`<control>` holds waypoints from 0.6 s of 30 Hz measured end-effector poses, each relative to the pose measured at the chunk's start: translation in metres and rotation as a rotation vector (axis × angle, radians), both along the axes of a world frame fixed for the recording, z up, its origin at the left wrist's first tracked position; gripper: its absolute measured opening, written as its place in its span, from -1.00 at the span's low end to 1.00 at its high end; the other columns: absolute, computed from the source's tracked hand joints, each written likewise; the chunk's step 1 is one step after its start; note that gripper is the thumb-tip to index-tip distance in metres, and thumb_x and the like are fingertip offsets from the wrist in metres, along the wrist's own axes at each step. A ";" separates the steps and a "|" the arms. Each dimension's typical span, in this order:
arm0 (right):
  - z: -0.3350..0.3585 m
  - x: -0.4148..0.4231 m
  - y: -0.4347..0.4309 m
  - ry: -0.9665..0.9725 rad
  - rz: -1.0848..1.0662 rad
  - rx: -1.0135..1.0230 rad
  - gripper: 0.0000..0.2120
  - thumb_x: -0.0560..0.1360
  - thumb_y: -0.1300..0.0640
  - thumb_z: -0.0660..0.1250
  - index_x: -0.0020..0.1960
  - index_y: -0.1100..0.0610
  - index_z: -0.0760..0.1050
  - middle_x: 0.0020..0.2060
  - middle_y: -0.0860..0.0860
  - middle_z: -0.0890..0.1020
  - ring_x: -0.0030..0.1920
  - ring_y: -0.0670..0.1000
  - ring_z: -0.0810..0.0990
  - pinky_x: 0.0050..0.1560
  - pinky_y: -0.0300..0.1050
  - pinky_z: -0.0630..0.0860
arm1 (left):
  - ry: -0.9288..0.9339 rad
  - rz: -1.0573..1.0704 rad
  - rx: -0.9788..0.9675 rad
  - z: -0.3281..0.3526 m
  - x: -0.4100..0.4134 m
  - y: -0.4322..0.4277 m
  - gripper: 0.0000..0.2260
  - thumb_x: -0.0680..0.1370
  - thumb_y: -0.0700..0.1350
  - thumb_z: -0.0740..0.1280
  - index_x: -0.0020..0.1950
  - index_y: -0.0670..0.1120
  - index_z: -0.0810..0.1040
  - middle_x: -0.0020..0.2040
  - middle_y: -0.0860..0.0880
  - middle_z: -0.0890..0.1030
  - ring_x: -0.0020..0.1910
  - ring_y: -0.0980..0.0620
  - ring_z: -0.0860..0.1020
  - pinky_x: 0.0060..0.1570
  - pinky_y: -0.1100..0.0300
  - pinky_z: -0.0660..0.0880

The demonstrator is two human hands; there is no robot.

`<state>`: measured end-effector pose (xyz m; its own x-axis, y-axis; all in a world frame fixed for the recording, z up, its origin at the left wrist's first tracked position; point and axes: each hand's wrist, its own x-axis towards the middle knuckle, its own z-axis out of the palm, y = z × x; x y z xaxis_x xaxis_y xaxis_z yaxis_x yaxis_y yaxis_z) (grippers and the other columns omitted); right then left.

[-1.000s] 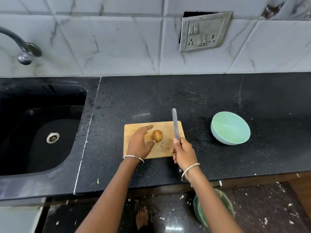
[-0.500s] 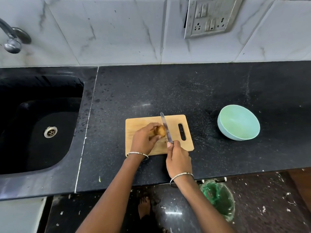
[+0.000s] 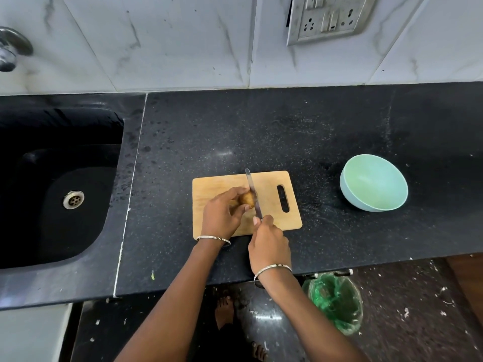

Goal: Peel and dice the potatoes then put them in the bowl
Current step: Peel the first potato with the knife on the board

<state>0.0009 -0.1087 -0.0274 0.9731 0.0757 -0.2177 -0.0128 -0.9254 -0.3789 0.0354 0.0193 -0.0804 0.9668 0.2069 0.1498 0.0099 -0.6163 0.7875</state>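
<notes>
A small brown potato [image 3: 247, 199] lies on the wooden cutting board [image 3: 269, 226] at the counter's middle. My left hand [image 3: 222, 214] holds the potato, fingers and thumb curled round it. My right hand [image 3: 269, 246] grips a knife [image 3: 253, 192] by the handle, which the hand hides. The blade lies against the potato's right side, pointing away from me. A light green bowl [image 3: 373, 182] sits tilted on the counter to the right of the board, with nothing seen inside it.
A black sink [image 3: 60, 184] with a drain fills the left, a tap [image 3: 11, 52] above it. Below the counter edge stands a bin with a green liner [image 3: 334, 304]. A socket plate [image 3: 329, 18] is on the tiled wall.
My left hand closed round the potato. My right hand brought the knife left until the blade met the potato. The camera moved closer and tilted down.
</notes>
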 end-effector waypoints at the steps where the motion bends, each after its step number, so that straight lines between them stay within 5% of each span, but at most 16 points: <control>1: 0.001 0.001 0.001 0.004 -0.004 -0.015 -0.69 0.70 -0.03 -0.07 0.17 0.15 0.33 0.02 0.14 0.64 0.02 0.26 0.64 -0.26 -0.03 0.32 | -0.004 0.009 -0.003 -0.001 0.000 -0.001 -0.65 0.44 -0.14 0.49 0.20 0.05 0.59 0.14 0.16 0.64 0.02 0.13 0.62 -0.01 0.08 0.61; 18: -0.006 0.009 0.007 -0.018 0.033 -0.188 -0.71 0.72 -0.01 -0.10 0.19 0.14 0.29 0.03 0.08 0.63 0.04 0.17 0.66 -0.24 -0.04 0.32 | -0.003 0.069 -0.019 0.002 0.003 -0.008 -0.67 0.44 -0.19 0.48 0.16 0.05 0.62 0.07 0.16 0.66 -0.01 0.09 0.64 0.00 0.07 0.59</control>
